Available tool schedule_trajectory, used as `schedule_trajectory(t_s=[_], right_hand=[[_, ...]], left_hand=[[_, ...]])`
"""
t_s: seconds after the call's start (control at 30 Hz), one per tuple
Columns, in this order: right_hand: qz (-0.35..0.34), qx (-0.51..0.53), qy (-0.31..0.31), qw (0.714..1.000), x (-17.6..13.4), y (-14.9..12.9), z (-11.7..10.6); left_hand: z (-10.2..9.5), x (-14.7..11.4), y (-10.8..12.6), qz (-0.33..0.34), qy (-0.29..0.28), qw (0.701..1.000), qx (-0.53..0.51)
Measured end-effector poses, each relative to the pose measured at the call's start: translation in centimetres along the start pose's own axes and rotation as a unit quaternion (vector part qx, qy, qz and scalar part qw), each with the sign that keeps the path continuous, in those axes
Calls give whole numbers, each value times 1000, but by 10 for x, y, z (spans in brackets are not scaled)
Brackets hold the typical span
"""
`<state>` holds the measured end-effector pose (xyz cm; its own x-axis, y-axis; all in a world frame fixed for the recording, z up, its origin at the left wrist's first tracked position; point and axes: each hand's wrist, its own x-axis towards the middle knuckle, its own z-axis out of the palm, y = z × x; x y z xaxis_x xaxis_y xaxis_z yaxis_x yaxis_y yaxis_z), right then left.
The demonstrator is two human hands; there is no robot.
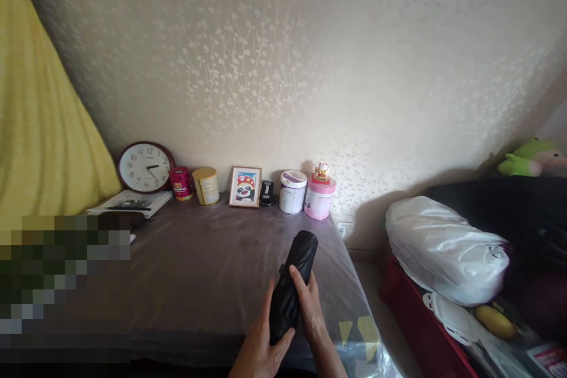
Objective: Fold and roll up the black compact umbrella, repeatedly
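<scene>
My left hand point(266, 339) cups the umbrella's point(283, 301) near end, my right hand point(312, 307) curls round its middle, both snug on it above the table point(199, 277). Probably lightish, stiff core, slick cloth; I'd hold it mid-length.

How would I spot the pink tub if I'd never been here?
Find the table by the wall, then follow the row along its back edge to the right end. The pink tub stands there, beside a white tub; it alone bears a figurine on its lid.
</scene>
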<state>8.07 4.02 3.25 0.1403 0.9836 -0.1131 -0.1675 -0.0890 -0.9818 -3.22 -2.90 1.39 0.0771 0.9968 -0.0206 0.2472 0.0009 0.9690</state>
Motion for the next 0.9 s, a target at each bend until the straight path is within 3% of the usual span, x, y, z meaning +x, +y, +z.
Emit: schedule_trajectory(t_s=[0.1, 0.4, 0.47, 0.7, 0.8, 0.9], right_hand=[[-35, -72, 15, 997, 6, 5, -5], [-149, -249, 87, 953, 20, 36, -17], [-178, -265, 68, 945, 21, 38, -18], [-277, -250, -83, 924, 17, 29, -24], [-276, -215, -106, 931, 18, 27, -29], [-228, -161, -91, 956, 18, 27, -34]], left_hand=[[-4, 3, -6, 84, 10, 986, 143], [-4, 7, -4, 17, -21, 946, 323], [-3, 8, -6, 13, -23, 939, 343], [-3, 10, -5, -1, -25, 911, 411], [-4, 9, 0, -9, -33, 903, 429], [-5, 9, 2, -8, -38, 900, 434]])
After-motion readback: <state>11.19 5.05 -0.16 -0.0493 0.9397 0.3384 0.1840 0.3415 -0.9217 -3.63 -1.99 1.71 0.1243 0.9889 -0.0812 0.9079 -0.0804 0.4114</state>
